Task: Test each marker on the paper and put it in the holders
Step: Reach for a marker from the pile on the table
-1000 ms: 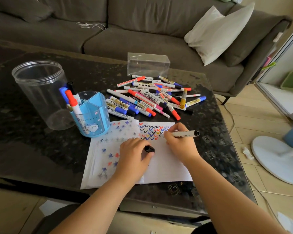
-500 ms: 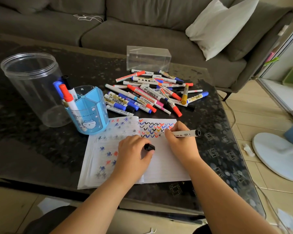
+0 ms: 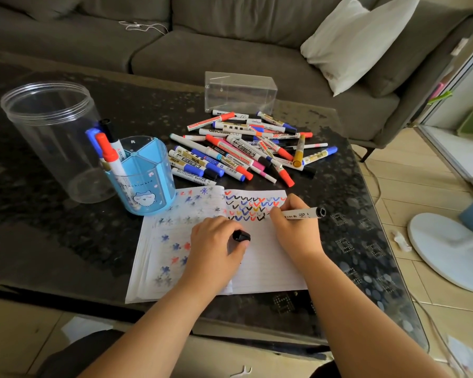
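The marker (image 3: 301, 214) tip is hidden behind the right hand (image 3: 295, 227).

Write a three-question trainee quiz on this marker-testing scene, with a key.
1. True or false: the right hand holds the white black-ended marker on the lined white paper.
2. What does the left hand hold? A) black marker cap B) red marker C) nothing
3. Fill in: three markers stand in the ____ plastic divided holder.

Key: 1 true; 2 A; 3 blue
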Demonstrator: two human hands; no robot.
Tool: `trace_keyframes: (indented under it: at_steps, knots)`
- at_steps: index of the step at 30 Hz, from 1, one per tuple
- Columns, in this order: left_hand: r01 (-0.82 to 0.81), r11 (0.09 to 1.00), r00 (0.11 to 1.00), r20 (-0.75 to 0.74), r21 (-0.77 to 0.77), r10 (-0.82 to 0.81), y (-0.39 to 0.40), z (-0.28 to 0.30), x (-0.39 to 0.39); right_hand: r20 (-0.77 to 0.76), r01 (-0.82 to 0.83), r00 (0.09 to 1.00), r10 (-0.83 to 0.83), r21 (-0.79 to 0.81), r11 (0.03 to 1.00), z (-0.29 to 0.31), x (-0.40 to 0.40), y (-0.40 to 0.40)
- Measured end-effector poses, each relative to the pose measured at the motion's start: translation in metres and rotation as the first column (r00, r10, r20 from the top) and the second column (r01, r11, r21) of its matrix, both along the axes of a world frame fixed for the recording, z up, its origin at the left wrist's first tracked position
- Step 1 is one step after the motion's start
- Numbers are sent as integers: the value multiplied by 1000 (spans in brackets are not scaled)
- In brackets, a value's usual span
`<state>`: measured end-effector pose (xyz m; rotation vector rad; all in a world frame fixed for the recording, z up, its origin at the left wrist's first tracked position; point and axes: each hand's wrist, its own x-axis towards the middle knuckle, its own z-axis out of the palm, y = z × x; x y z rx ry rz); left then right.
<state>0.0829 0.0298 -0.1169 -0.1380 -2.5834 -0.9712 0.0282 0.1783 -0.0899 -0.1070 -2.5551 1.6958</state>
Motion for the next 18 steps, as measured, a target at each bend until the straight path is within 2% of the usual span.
trace_keyframes:
  at_steps: [3, 6, 9, 11, 14, 18]
  knots:
    - [3, 1000, 1000, 4, 12, -3, 0, 1, 1, 4, 33, 999, -33, -23, 999, 1, 0, 3]
    - [19, 997, 999, 33, 74, -22, -1, 4, 2, 27, 68, 998, -65, -119, 991, 3, 1, 6]
    - [18, 977, 994, 104, 212, -41, -4, 14, 5, 101, 67, 994, -50, -170, 983, 7, 1, 6]
    - [-19, 951, 975, 214, 309, -50, -8, 22, 8, 151, 43, 988, -12, -201, 979, 14, 3, 7]
    - [-119, 854, 913, 394, 507, -107, -13, 40, 12, 135, -56, 985, 105, -329, 943, 34, 17, 9]
    - [-181, 706, 891, 417, 685, -177, -11, 71, 34, 26, -169, 980, 198, -415, 894, 66, 53, 9]
